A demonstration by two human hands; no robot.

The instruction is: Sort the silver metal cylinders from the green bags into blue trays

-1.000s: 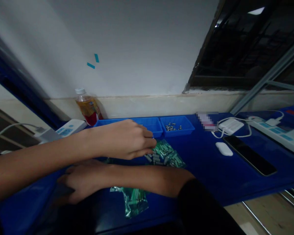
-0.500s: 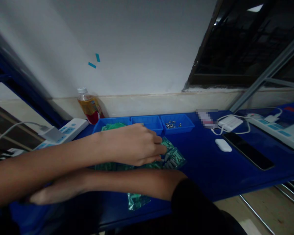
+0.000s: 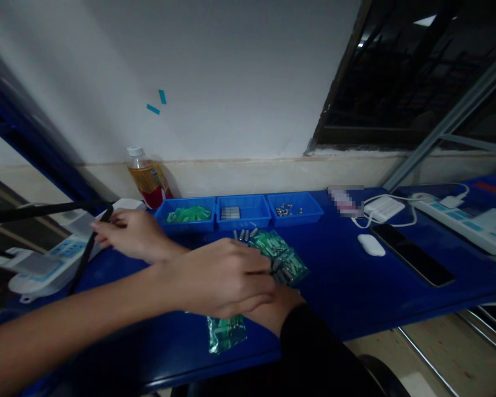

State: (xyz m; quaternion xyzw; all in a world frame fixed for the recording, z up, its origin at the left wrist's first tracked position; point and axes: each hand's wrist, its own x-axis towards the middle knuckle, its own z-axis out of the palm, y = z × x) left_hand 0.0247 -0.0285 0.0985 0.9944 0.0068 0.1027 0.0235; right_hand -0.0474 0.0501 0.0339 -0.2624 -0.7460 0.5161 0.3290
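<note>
Bag [image 3: 287, 259] looks light, crinkly, slippery; take its edge. Left hand [image 3: 227, 275] clasps it, right hand [image 3: 128, 237] pinches a strap [image 3: 84, 259].

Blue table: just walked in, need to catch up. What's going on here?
A person works at the blue table with arms crossed. The left hand lies on a green bag of small parts; whether it holds anything is hidden. The right hand reaches left and touches a black strap beside a white power strip.
</note>
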